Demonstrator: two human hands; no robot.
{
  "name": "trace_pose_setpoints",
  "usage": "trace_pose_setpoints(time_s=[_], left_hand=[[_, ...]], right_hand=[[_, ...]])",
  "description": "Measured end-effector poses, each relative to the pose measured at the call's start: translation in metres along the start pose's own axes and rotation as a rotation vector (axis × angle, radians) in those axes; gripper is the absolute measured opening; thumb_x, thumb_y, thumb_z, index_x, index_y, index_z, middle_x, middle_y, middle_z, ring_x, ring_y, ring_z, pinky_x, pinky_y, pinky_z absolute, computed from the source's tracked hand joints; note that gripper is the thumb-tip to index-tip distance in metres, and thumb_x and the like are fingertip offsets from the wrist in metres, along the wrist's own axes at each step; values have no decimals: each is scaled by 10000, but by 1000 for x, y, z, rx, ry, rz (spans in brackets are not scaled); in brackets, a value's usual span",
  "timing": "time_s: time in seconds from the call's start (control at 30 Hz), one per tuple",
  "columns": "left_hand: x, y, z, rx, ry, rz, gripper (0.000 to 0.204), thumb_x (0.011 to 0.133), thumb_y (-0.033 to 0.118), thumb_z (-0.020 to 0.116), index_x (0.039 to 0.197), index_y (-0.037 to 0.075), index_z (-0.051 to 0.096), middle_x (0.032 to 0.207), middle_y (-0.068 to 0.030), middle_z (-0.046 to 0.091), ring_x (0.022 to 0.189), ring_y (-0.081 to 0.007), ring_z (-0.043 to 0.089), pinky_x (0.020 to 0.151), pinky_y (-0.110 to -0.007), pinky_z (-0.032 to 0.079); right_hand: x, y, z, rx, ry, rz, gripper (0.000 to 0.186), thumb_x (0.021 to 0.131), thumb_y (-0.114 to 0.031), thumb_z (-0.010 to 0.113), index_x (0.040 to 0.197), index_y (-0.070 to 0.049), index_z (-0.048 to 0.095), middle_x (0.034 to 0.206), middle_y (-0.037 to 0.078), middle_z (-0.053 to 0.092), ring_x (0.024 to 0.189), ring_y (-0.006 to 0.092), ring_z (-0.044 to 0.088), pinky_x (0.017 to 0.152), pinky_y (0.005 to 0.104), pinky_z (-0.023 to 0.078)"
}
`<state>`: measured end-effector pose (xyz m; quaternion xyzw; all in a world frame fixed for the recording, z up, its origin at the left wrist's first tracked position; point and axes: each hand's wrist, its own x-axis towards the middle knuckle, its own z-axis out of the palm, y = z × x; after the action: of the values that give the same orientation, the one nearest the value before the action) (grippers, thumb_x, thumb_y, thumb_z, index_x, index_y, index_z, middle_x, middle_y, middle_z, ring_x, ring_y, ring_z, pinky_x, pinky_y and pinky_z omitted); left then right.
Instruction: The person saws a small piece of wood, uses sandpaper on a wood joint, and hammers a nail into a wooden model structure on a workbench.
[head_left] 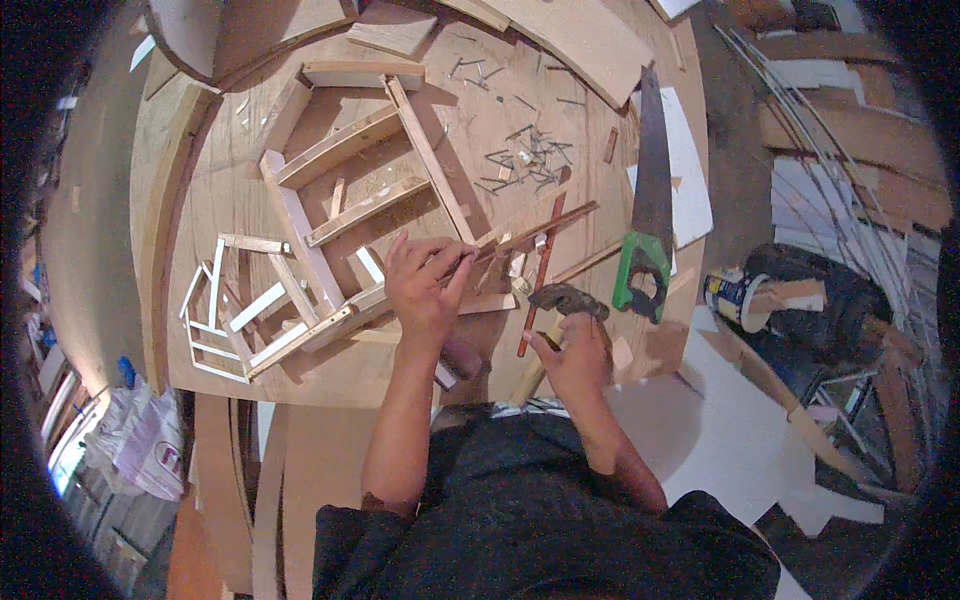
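While your left hand [425, 285] sits at the near R corner of the wooden frame [430, 160] on the worktop [215, 190], thumb and fingertips close together (can't tell if they've got anything), your right hand [580, 355] is at the hammer [565, 298], by its head; can't tell if that grip's closed. Progress approx.: side bars & two crosspieces look joined; that near corner may need fixing, w/ loose nails [540, 158] unused. Off R, a tub [730, 295] has wood pcs. [790, 297] at its mouth; the white bag [145, 440]'s contents don't show.
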<state>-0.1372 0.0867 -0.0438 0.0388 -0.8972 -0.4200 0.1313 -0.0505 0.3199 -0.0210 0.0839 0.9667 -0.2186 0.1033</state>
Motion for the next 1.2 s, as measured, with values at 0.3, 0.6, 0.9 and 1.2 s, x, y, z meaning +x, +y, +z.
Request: trace_pose_setpoints(time_s=[0.3,0.6,0.9,1.2], left_hand=[[3,-2,3,14,11,36,153,820,161,858,967,196,834,961,9,750,927,-222,712,1092,-511,494],[0,-6,1,-58,23,58,155,814,150,862,961,164,815,958,0,744,923,-237,694,1042,-499,504],[1,-9,-1,-28,20,83,151,832,209,858,973,175,814,986,19,745,943,-235,680,1062,-508,492],[2,-8,-2,0,-1,75,146,852,209,836,992,176,811,989,14,749,954,-242,680,1073,-525,494]], right_hand=[[-18,19,31,90,224,197,768,783,-162,914,1389,-22,464,1207,210,628,1102,398,619,934,493,510],[-38,-26,-12,533,74,126,403,1025,-208,682,1366,-39,551,982,18,682,821,95,618,704,291,509],[16,-115,-33,397,-52,1,292,1082,-218,610,1228,20,697,1192,228,719,1106,380,676,969,460,529],[19,-107,-8,256,148,-230,222,1070,-168,627,1194,-4,711,1173,205,739,1081,376,710,941,479,544]])
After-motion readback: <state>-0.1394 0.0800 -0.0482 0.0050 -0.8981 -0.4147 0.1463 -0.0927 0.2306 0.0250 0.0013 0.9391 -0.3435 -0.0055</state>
